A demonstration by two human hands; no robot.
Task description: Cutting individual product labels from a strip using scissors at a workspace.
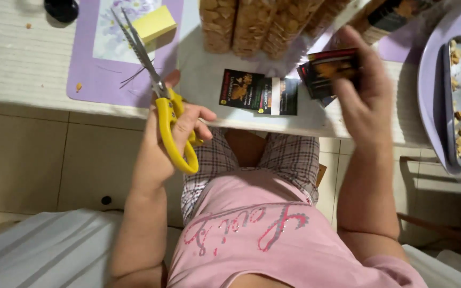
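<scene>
Pale table [22, 64]; beige tiled floor [38, 160].

Yellow-handled scissors [161, 96] point their closed steel blades away over the counter [22, 64] edge, gripped by the handles in the left hand [169, 141]. A small stack of dark printed labels [329, 69] sits fanned in the right hand [364, 101].

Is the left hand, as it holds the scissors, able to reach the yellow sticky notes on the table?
Probably yes: the left hand is close to the sticky notes with nothing between, but its grip is full with the scissors.
</scene>
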